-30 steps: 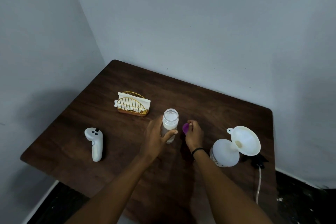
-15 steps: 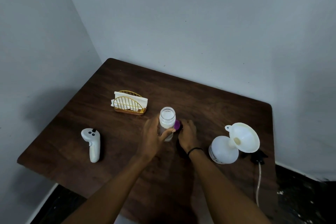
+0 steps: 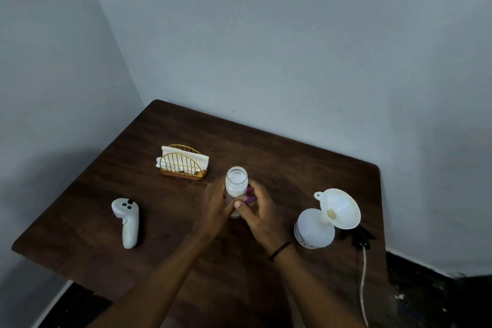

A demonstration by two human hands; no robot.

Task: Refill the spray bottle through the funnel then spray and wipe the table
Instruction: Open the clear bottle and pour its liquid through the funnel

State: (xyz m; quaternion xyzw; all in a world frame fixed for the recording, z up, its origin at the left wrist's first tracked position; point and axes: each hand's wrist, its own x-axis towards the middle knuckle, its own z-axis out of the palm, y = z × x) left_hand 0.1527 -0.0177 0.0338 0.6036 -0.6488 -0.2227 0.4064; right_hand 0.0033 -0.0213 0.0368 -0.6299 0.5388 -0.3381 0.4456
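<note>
A small clear bottle (image 3: 236,184) with an open mouth stands upright at the middle of the dark wooden table (image 3: 292,162). My left hand (image 3: 213,210) wraps around its left side. My right hand (image 3: 259,210) holds a purple cap (image 3: 249,194) pressed against the bottle's right side. To the right stands the white spray bottle (image 3: 314,231) with a white funnel (image 3: 340,208) tilted in its neck. The black spray head (image 3: 359,238) with its clear tube lies at the table's right edge.
A gold wire holder with white napkins (image 3: 183,164) sits behind the bottle on the left. A white handheld controller (image 3: 127,221) lies near the table's left edge. Grey walls close the far and left sides.
My right hand has brought the purple cap in from the right until it rests against the small bottle. My left hand has kept its hold on the bottle.
</note>
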